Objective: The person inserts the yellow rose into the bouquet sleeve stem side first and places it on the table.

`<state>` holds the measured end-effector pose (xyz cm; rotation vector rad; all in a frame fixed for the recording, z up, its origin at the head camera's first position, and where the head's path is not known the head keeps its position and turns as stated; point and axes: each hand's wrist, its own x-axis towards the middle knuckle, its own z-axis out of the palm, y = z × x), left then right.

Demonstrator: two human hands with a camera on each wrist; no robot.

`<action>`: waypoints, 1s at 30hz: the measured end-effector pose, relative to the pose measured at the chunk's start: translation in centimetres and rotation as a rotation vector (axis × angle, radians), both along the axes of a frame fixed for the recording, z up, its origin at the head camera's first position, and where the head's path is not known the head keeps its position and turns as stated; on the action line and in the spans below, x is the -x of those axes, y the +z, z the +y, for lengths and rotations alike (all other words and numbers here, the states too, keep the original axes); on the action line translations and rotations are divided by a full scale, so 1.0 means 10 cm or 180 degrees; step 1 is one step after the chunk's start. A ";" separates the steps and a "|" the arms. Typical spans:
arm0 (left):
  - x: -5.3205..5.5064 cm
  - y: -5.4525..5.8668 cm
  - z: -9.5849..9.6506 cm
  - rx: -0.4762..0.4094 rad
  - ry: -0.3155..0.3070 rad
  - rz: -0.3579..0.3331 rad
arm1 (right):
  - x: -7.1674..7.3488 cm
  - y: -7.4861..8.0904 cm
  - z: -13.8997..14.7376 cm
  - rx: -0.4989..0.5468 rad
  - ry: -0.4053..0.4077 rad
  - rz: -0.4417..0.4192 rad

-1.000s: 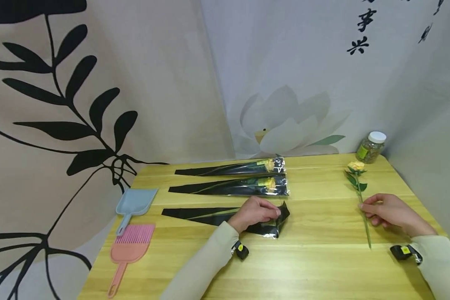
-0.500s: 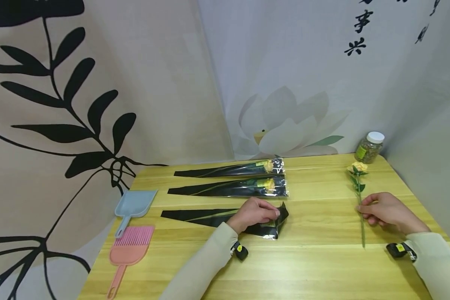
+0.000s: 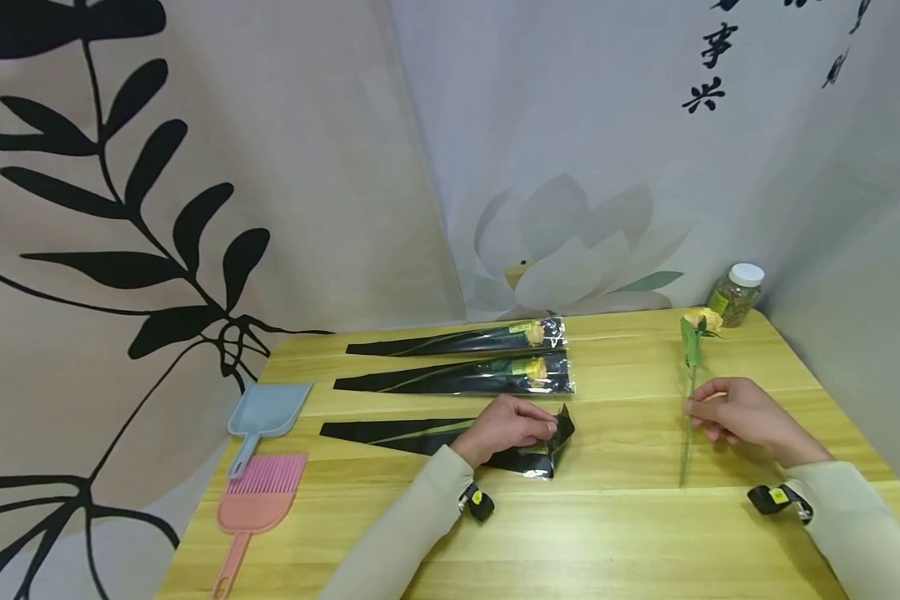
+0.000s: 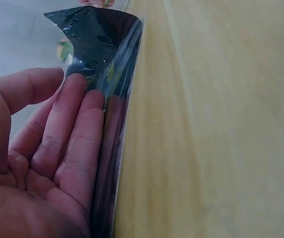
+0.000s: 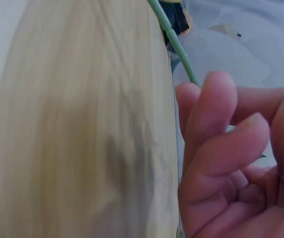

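Between the fingertips and thumb of my right hand (image 3: 746,419) is the green stem (image 5: 175,42) of a yellow rose (image 3: 692,358), held over the right part of the table with its bloom toward the back. My left hand (image 3: 504,430) pinches the film at the wide end of a black flower sleeve (image 3: 412,435) with a clear front. That end stands partly raised, and its mouth (image 4: 99,25) gapes beyond my fingers in the left wrist view. My left hand hides the sleeve's middle in the head view.
Two black sleeves with yellow roses inside, a nearer one (image 3: 450,379) and a farther one (image 3: 457,340), lie behind. A white-lidded jar (image 3: 737,296) stands back right. A blue dustpan (image 3: 270,410) and a pink brush (image 3: 258,508) lie at the left edge of the wooden table (image 3: 570,542).
My right hand has carried the rose leftward, and the rose has turned so its bloom and leaves face differently. My left hand stays in place at the sleeve's wide end.
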<state>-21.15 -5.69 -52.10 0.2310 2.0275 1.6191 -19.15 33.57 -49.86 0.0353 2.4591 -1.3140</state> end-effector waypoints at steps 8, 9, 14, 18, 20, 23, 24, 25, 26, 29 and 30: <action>0.01 -0.03 0.00 0.0002 -0.0011 0.0019 | 0.10 0.13 -0.31 0.0306 -0.0020 0.0038; 0.01 -0.03 0.00 0.0003 -0.0008 0.0020 | 0.11 0.16 -0.35 0.0358 -0.0028 0.0055; 0.01 -0.02 -0.01 0.0017 -0.0039 0.0017 | 0.16 0.28 -0.59 0.0545 -0.0015 0.0173; 0.01 -0.01 0.00 0.0026 -0.0029 0.0006 | 0.19 0.37 -0.77 0.0647 -0.0017 0.0258; 0.00 -0.01 0.01 0.0029 -0.0026 0.0002 | 0.20 0.42 -0.85 0.0705 -0.0021 0.0303; 0.01 0.00 0.02 0.0015 -0.0032 -0.0016 | 0.23 0.45 -0.94 0.0809 -0.0046 0.0325; 0.01 -0.01 0.02 0.0012 -0.0032 -0.0014 | 0.24 0.45 -0.97 0.0840 -0.0049 0.0337; 0.01 -0.01 0.02 0.0016 -0.0028 -0.0005 | 0.26 0.45 -1.00 0.0871 -0.0053 0.0344; 0.01 -0.01 0.02 0.0016 -0.0016 -0.0001 | 0.27 0.44 -1.03 0.0907 -0.0062 0.0352; 0.01 -0.02 0.01 0.0035 0.0019 0.0034 | 0.30 0.39 -1.11 0.0998 -0.0106 0.0372; 0.01 -0.03 0.01 0.0042 0.0034 0.0050 | 0.31 0.38 -1.14 0.1017 -0.0125 0.0378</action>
